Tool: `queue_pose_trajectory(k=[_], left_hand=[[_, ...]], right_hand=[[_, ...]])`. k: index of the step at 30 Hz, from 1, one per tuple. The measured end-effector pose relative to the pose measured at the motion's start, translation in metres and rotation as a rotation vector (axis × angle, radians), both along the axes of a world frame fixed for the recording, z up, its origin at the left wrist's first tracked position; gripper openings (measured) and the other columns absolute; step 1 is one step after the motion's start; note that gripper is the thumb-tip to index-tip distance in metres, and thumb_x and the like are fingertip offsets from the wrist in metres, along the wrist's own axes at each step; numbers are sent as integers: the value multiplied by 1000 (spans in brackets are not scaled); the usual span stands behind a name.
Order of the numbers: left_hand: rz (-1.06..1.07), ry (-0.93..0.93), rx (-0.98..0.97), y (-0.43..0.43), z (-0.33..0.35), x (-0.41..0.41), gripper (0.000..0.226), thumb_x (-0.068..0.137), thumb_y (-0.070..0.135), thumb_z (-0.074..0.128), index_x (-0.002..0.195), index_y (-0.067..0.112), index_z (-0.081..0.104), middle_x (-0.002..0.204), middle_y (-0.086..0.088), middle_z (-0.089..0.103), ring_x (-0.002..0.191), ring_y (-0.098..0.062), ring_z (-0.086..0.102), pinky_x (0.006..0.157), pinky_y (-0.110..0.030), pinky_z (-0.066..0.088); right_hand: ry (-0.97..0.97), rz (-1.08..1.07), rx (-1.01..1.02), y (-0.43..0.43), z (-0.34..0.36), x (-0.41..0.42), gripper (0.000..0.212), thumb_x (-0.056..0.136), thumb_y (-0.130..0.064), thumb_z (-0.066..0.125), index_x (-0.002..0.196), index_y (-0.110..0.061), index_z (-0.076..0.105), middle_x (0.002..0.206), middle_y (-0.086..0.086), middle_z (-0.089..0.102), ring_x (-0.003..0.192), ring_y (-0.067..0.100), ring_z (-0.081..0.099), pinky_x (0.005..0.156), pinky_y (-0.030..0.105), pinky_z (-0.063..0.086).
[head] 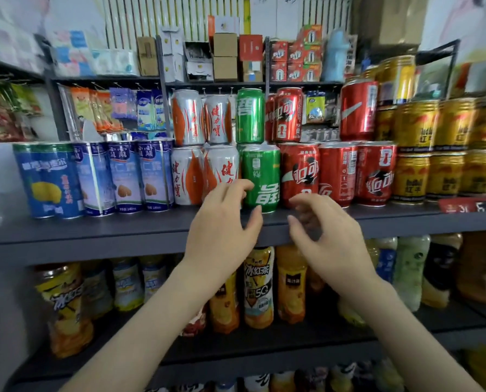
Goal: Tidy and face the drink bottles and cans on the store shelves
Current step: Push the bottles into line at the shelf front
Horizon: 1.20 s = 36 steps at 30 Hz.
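A green soda can (261, 176) stands at the front of the dark shelf (94, 230), below a second green can (250, 116). White-and-orange cans (186, 174) stand to its left and red cola cans (299, 171) to its right. My left hand (222, 224) hovers just left of the green can, its loosely curled fingers near or brushing the can's left side and holding nothing. My right hand (323, 236) hangs in front of the red cans with its fingers loosely curled and nothing in it.
Blue cans (94, 176) fill the shelf's left end and gold cans (445, 154) are stacked at the right. A red price tag (470, 206) sits on the shelf edge. Bottles of tea and juice (258, 287) stand on the shelf below. Boxes (224, 56) line the top shelf.
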<state>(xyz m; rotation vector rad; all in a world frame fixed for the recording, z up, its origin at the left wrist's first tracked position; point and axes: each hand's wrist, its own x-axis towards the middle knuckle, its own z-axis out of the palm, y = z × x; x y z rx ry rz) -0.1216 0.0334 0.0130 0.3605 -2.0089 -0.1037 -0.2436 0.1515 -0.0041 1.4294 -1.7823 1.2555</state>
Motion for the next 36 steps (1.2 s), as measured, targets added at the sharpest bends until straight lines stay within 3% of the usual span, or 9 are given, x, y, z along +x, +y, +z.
queue_pose_trajectory(k=[3,8,12,16,20,24,30,36], left_hand=[[-41,-43,-67,12,10,-26,33,88,24,62,119,15,56,107,-1,58,98,-18,56,78,-26,43],[-57,-106,-66,43,5,-68,40,89,28,61,126,15,53,115,-3,57,108,-23,54,83,-34,48],[-78,-158,-63,77,0,-103,40,86,26,64,123,12,56,111,-4,58,104,-26,57,78,-36,50],[-131,-161,-70,130,-2,-148,39,86,27,64,122,13,57,111,-4,60,103,-25,57,74,-34,48],[-201,-134,-41,201,-4,-209,39,90,30,59,125,16,54,113,-1,56,105,-21,54,74,-28,43],[-216,-155,19,260,-6,-264,41,94,35,52,132,24,44,118,5,51,110,-16,51,71,-22,40],[-203,-170,162,300,2,-343,60,94,33,54,146,21,26,132,-3,46,118,-21,49,88,-31,46],[-132,-194,303,298,25,-417,88,90,35,59,151,24,-5,128,-17,42,111,-33,50,89,-37,42]], right_hand=[[0,-53,-14,10,17,-15,30,89,-18,62,119,-16,58,105,-10,56,98,8,55,84,24,48],[20,-135,35,42,25,-45,32,91,-20,60,122,-13,56,116,-3,58,110,11,53,92,23,44],[4,-157,42,83,22,-74,33,92,-21,59,124,-14,54,117,-2,57,111,11,52,91,27,47],[-19,-196,55,143,17,-113,35,93,-21,58,127,-14,53,118,-2,56,110,11,52,88,27,48],[-26,-238,87,216,12,-168,36,93,-22,58,128,-15,52,118,-4,56,106,9,53,85,18,44],[-79,-290,91,276,2,-224,32,92,-21,59,123,-18,54,105,-13,50,99,4,52,78,7,38],[-155,-323,87,337,-5,-305,34,91,-21,61,124,-17,53,105,-12,50,93,-1,48,81,13,39],[-171,-268,61,338,2,-359,34,92,-21,60,125,-20,52,104,-12,51,95,3,51,82,12,39]])
